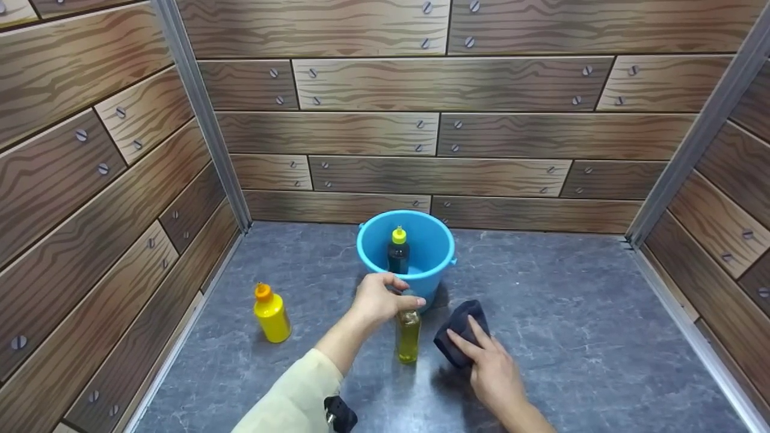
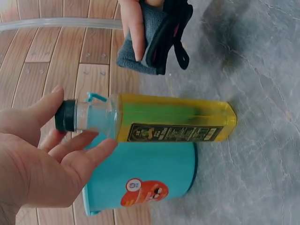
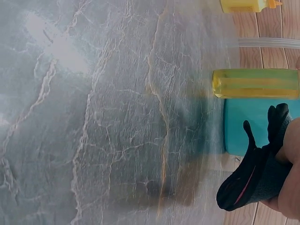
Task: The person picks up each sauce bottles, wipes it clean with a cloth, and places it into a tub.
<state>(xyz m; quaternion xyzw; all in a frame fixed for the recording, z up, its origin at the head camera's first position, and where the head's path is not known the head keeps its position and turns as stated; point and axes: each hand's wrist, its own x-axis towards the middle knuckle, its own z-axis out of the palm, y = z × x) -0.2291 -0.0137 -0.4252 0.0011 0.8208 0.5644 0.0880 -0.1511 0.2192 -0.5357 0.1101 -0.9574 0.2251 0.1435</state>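
Note:
In the head view my left hand (image 1: 380, 299) pinches the dark cap of a clear oil bottle (image 1: 408, 344) full of yellow-green liquid. The bottle is upright in front of a blue bucket (image 1: 434, 246); whether its base touches the surface I cannot tell. Its black label (image 2: 176, 133) shows in the left wrist view. To the right, my right hand (image 1: 496, 370) grips a folded dark grey cloth (image 1: 463, 320) with black edging and a loop. The cloth is apart from the bottle. Inside the bucket stands a dark bottle (image 1: 397, 254) with a yellow cap, its lower part hidden.
A yellow squeeze bottle (image 1: 274, 320) with an orange cap stands on the left of the grey marbled surface (image 1: 571, 325). Wood-patterned panels (image 1: 505, 135) rise at the back and both sides, with metal strips (image 1: 207, 120) at the corners.

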